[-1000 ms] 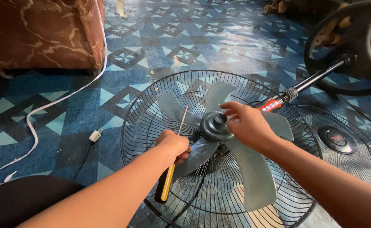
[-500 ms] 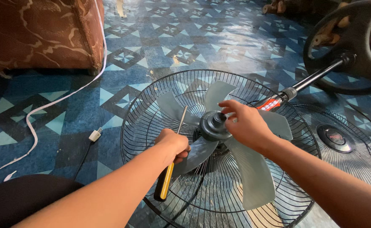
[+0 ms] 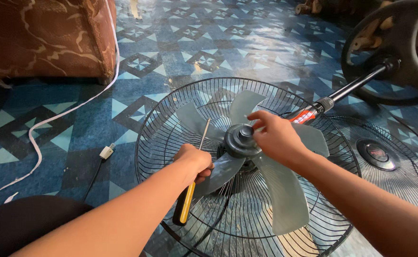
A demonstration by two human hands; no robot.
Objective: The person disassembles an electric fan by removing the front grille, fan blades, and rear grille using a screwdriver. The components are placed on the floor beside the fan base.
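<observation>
1. Left hand (image 3: 195, 163) is wrapped tight around a screwdriver (image 3: 192, 183), yellow-and-black handle sticking out below the fist, thin shaft pointing up over the grille.
2. Right hand (image 3: 275, 138) sits on the dark hub cap (image 3: 240, 140) at the middle of the fan blades (image 3: 285, 200), fingers (image 3: 257, 119) curled narrowly over its far edge.
3. The fan lies flat on the blue patterned floor (image 3: 171, 47), grey blades resting inside the rear wire guard (image 3: 161, 123).
4. The front guard (image 3: 385, 157) lies just beside it on the right.
5. The black pole (image 3: 356, 85) runs up to the round base (image 3: 399, 52).
6. A white cable (image 3: 52, 119) trails across the floor at left.
</observation>
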